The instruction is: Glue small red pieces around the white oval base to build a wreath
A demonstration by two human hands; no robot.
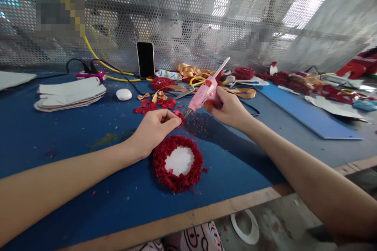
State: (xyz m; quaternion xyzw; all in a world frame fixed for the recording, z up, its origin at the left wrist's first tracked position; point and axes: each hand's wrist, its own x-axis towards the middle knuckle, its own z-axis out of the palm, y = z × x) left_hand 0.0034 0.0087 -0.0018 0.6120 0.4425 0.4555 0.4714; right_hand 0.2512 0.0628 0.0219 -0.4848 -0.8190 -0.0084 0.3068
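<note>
From the head view, on the blue bench (118, 200), the left hand (157, 130) pinches a red scrap (178, 113); the right hand (229, 108) grips a pink glue gun (203, 95). A red ruffled ring (159, 166) lies just nearer than the left hand; perforated metal screening (123, 4) stands beyond both.

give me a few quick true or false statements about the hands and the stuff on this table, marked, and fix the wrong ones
1. The right hand holds a pink glue gun. True.
2. The left hand is spread open, away from everything. False: the left hand pinches a small red piece near the glue gun's tip.
3. A ruffled red ring around a white centre lies on the blue table. True.
4. The phone lies flat. False: the phone stands on end.
5. The scissors have blue handles. False: the scissors' handles are yellow.
</note>
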